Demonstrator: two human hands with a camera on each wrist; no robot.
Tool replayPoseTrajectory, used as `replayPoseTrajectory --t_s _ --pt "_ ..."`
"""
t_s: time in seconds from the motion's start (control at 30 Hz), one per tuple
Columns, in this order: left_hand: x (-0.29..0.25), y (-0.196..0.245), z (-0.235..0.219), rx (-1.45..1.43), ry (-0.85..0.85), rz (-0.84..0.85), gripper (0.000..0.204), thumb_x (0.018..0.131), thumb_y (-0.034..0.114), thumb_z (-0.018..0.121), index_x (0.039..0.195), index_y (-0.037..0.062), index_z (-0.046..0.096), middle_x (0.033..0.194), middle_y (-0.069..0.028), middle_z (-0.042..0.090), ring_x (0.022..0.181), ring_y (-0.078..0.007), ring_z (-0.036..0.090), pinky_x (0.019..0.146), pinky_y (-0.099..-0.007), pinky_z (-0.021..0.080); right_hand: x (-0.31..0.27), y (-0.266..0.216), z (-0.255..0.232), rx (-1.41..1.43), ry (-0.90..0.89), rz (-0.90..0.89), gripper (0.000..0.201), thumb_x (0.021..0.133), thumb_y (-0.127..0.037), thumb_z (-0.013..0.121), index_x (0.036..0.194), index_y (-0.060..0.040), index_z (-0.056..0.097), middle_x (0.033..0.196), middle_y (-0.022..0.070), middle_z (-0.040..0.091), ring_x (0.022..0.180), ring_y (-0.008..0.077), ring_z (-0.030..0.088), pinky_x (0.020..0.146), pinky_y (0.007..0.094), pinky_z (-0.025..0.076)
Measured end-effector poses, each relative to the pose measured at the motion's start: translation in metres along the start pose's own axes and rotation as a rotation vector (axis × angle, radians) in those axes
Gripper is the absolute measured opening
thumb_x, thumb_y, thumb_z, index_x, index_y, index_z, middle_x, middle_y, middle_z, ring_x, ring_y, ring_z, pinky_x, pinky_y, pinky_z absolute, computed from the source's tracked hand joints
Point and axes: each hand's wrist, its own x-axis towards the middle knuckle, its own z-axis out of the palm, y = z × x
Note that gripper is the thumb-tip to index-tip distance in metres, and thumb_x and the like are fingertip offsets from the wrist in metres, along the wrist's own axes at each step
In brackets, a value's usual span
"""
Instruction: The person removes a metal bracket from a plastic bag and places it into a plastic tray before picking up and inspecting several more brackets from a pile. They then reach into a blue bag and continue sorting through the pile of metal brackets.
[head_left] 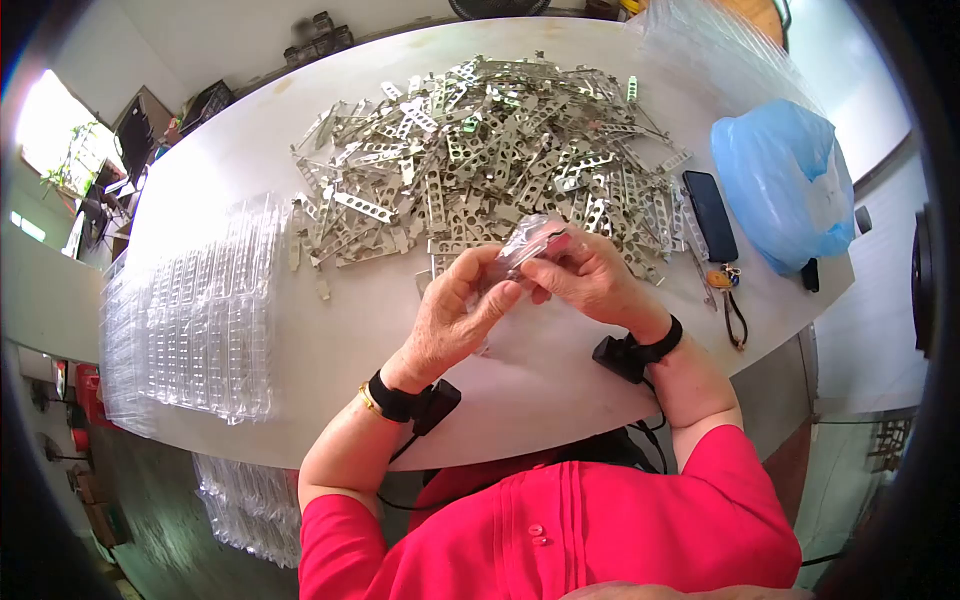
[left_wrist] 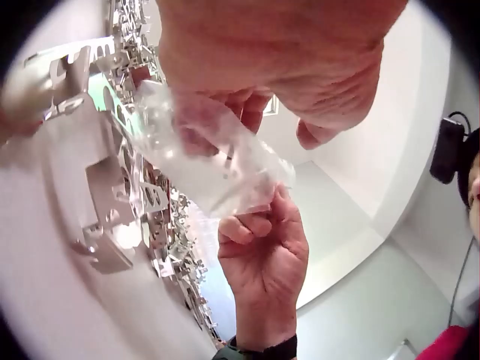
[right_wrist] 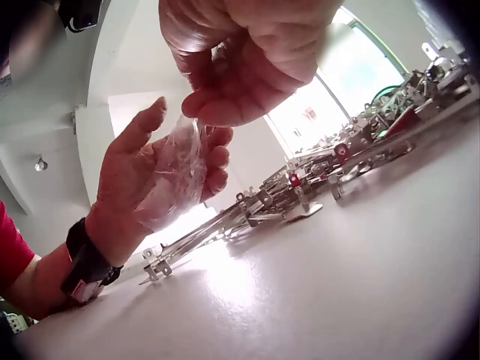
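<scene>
A small clear plastic bag (head_left: 530, 238) is held up between both hands, above the table's near side. My right hand (head_left: 595, 280) pinches its edge between thumb and fingers; the pinch also shows in the left wrist view, where the right hand (left_wrist: 262, 247) is below the bag (left_wrist: 217, 161). The left hand (head_left: 455, 310) cradles the bag from the other side. In the right wrist view its fingers bend behind the bag (right_wrist: 176, 176) while the thumb of the left hand (right_wrist: 124, 169) stands apart. The bag is crumpled, and glare hides its contents.
A large heap of perforated metal brackets (head_left: 480, 150) spreads beyond the hands. Stacked clear plastic trays (head_left: 210, 310) stand at left. On the right lie a phone (head_left: 710, 215), keys (head_left: 722, 278) and a blue plastic bag (head_left: 780, 180). Clear plastic sheeting (head_left: 720, 50) covers the far right corner.
</scene>
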Motion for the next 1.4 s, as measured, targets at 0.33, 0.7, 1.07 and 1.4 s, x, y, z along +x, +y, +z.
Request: replayPoseTrajectory --t_s 0.33,0.7,1.07,1.4 --pt "-0.001 -0.002 -0.001 0.112 0.103 0.015 0.009 0.100 0.009 0.059 0.106 0.0015 0.059 0.089 0.0005 0.063 0.079 -0.0058 0.055 0.072 -0.0223 0.048 0.003 0.004 -0.001 0.034 -0.016 -0.047 0.020 0.099 -0.008 0.059 0.117 -0.0034 0.054 0.096 0.0040 0.065 0.085 0.0096 0.064 0.072 0.0256 0.057" --pt "0.000 -0.002 0.001 0.069 0.183 0.008 0.012 0.100 0.009 0.059 0.110 0.0019 0.058 0.088 0.0017 0.061 0.079 -0.0050 0.054 0.073 -0.0211 0.047 0.006 -0.003 -0.001 0.027 0.031 0.033 0.007 0.100 -0.009 0.058 0.103 -0.0040 0.054 0.087 0.0043 0.067 0.081 0.0087 0.066 0.067 0.0259 0.058" --pt "-0.001 -0.001 0.002 0.045 0.198 0.010 0.011 0.101 0.009 0.057 0.110 0.0020 0.059 0.088 0.0028 0.059 0.079 -0.0039 0.052 0.072 -0.0202 0.045 0.006 0.003 -0.007 0.032 0.038 0.011 0.017 0.103 -0.019 0.055 0.098 -0.0037 0.061 0.077 0.0029 0.068 0.069 0.0070 0.063 0.060 0.0227 0.052" --pt "0.000 -0.009 -0.002 0.125 0.212 0.040 0.012 0.100 0.009 0.059 0.110 0.0014 0.060 0.087 0.0023 0.061 0.078 -0.0043 0.053 0.072 -0.0196 0.046 0.006 -0.008 -0.017 -0.073 0.002 0.100 0.013 0.100 -0.015 0.059 0.102 -0.0022 0.062 0.091 0.0024 0.067 0.080 0.0073 0.062 0.072 0.0217 0.050"
